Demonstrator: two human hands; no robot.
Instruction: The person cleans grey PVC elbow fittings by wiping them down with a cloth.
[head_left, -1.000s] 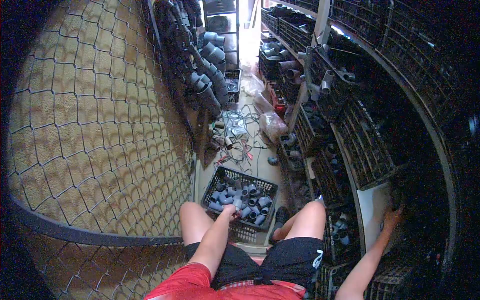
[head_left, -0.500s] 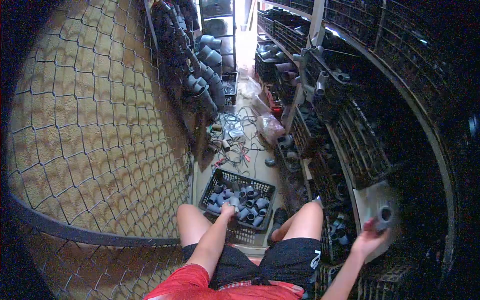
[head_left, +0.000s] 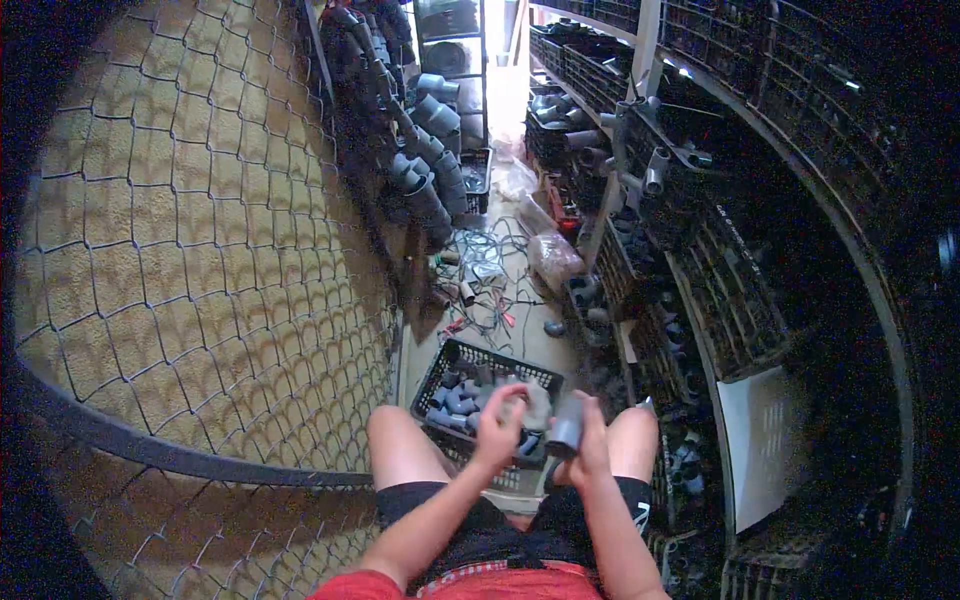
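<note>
My right hand (head_left: 592,440) is closed around a grey plastic pipe fitting (head_left: 566,425), held just above the right side of a black plastic crate (head_left: 432,388). Close beside it, my left hand (head_left: 500,425) has its fingers curled on a pale, blurred rag-like piece (head_left: 537,405). A small gap shows between that piece and the fitting. Inside the crate lie several grey pipe fittings (head_left: 456,402), partly hidden by my left hand. The crate stands on the floor in front of my knees.
To the left runs a chain-link fence (head_left: 200,250). Shelves of dark crates (head_left: 735,285) line the right, with a white board (head_left: 765,440) low down. Beyond the crate, tangled cables (head_left: 490,290) and a plastic bag (head_left: 553,258) lie on the floor. Large grey pipes (head_left: 430,170) are stacked back left.
My right hand has come from the shelf side at the right to over the crate, bringing the grey fitting. My left hand has risen from the crate and moved right, towards it.
</note>
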